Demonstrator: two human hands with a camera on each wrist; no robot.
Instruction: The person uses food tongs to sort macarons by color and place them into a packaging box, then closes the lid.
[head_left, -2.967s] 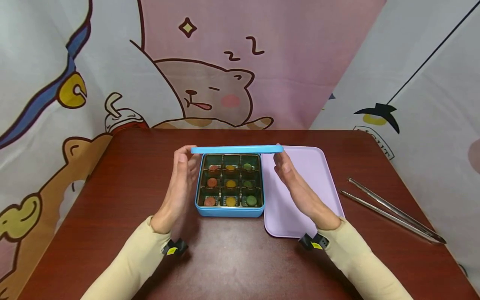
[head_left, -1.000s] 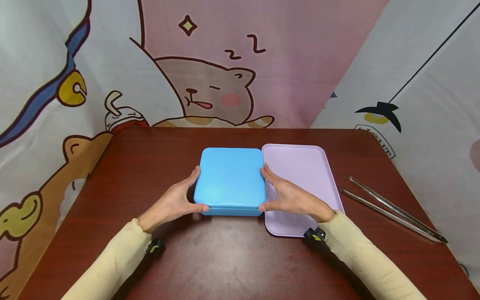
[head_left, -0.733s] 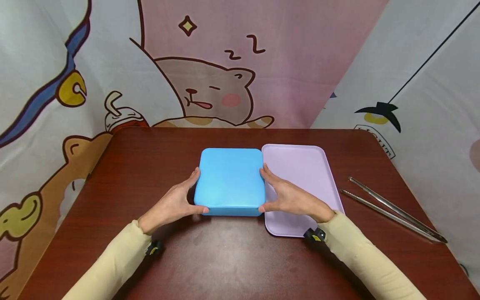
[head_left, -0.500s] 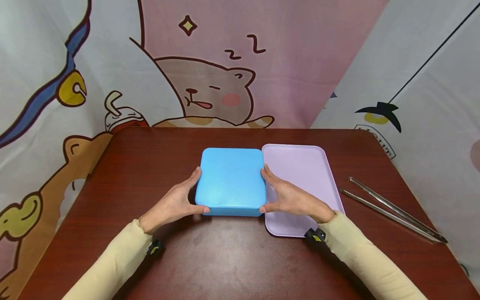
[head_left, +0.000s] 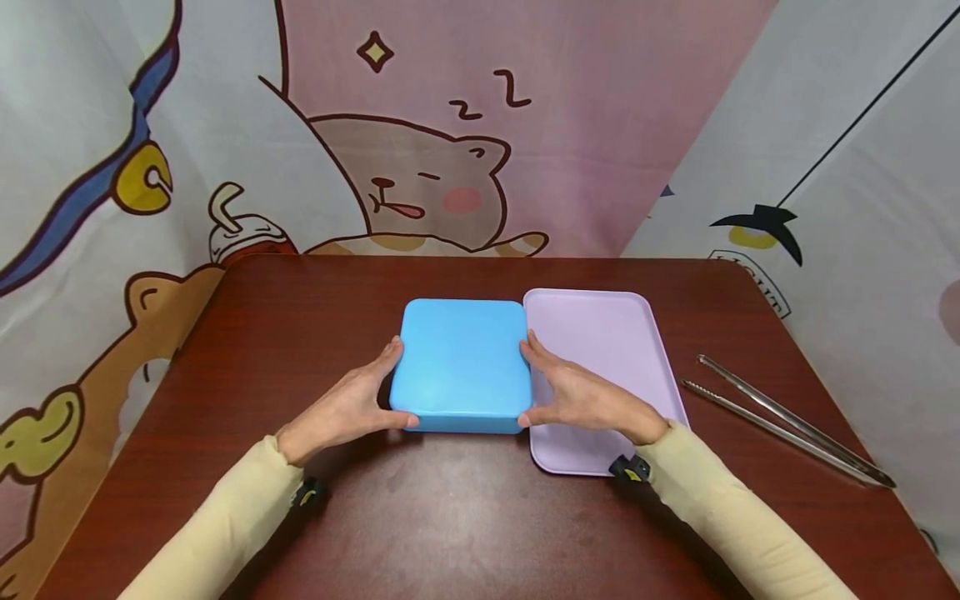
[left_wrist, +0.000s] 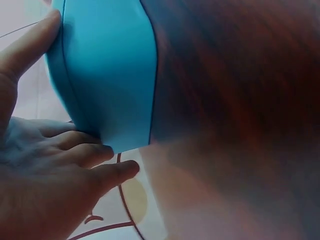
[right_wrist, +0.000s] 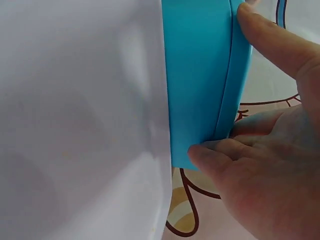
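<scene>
A blue lunch box (head_left: 461,362) sits on the table in the middle of the head view, its lid (left_wrist: 56,75) lying flat on top and hiding the inside. A thin seam between lid and base runs along the side in both wrist views. My left hand (head_left: 341,412) grips the left side, thumb at the near left corner and fingers along the far part of that side. On the opposite side my right hand (head_left: 588,396) holds the box the same way, its thumb at the near right corner. In the right wrist view, fingertips (right_wrist: 205,155) press against the box wall (right_wrist: 197,80).
A lilac tray (head_left: 592,321) lies right beside the box, partly under my right hand. Metal tongs (head_left: 787,421) rest spread apart at the table's right side. Behind the brown table (head_left: 315,304) hangs a printed cartoon cloth (head_left: 585,125).
Three seconds ago both hands held the lid tilted up over the compartments with small coloured pieces. The lid has come down onto the box, and the hands have moved to its sides, staying nearly still since.
</scene>
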